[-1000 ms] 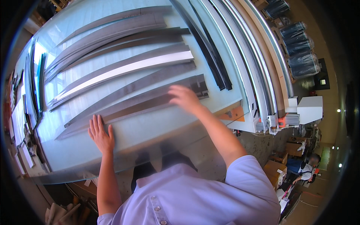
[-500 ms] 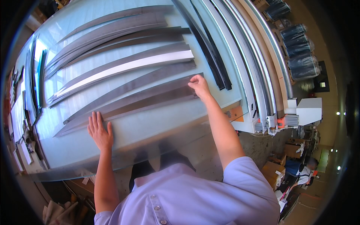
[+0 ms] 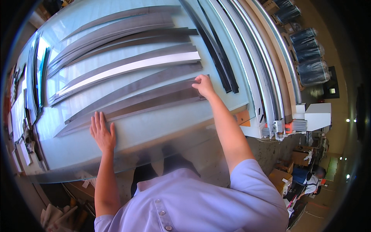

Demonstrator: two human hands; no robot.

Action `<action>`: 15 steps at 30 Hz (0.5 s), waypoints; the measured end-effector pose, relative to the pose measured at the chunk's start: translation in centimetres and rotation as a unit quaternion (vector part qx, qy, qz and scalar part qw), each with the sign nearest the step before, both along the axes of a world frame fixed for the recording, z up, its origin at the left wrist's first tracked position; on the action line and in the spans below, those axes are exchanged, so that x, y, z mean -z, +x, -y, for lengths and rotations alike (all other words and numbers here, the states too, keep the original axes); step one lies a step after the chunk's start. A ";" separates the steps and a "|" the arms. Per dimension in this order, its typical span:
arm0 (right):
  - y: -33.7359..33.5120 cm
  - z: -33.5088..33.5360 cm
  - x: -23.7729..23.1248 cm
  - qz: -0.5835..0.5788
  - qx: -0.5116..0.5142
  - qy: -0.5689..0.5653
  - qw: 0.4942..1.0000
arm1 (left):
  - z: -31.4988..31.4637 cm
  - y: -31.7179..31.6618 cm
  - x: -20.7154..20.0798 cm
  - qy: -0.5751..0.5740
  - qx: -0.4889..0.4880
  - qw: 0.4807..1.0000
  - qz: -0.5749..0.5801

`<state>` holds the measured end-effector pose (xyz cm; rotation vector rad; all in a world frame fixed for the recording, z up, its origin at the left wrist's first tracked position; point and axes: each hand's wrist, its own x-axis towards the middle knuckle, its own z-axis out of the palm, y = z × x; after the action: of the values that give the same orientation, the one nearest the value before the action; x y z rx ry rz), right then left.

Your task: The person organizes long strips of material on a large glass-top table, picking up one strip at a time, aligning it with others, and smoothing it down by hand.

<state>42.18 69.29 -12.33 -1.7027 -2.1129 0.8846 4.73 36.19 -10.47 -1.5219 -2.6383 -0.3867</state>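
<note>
A long, thin dark grey strip [image 3: 154,99] lies crosswise near the front of the glass-topped table [image 3: 166,125]. My left hand [image 3: 102,134] rests flat on its lower edge toward the left end, fingers stretched out. At the strip's right end my right hand [image 3: 205,86] is closed in a pinch, thumb and forefinger on its upper edge; a thin pale line shows at the fingertips. Just beyond lies another dark grey strip [image 3: 141,87], and past that a bright white strip [image 3: 135,69] among grey ones.
More grey strips [image 3: 116,33] are stacked farther back. Narrow black strips [image 3: 214,50] run lengthwise at the right. Beyond them stand long metal rails and a roller [image 3: 266,58]. Dark wrapped rolls [image 3: 313,71] lie at far right; a person [image 3: 312,181] is at the lower right.
My right hand has shifted slightly left along the strip's upper edge, still pinching. The left hand stays flat in nearly the same place. The view has tilted a little.
</note>
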 end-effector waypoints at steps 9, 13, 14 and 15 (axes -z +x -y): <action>-1.6 2.8 -11.6 -0.370 0.001 -0.138 0.919 | 0.5 0.2 -0.2 0.152 -0.016 0.988 0.016; 1.9 4.7 -11.3 -0.336 0.018 -0.173 0.925 | 2.8 -0.5 0.4 0.145 0.041 0.984 -0.092; 3.4 5.1 -9.5 -0.314 0.023 -0.183 0.931 | 4.2 -0.6 0.8 0.120 0.081 0.985 -0.090; 5.1 5.4 -6.9 -0.251 0.022 -0.186 0.950 | 5.0 -0.4 1.0 0.094 0.120 0.984 -0.088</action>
<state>47.24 63.92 -5.47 -1.4589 -1.6327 1.5859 4.35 31.15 -11.51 -1.7264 -2.2246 -0.4783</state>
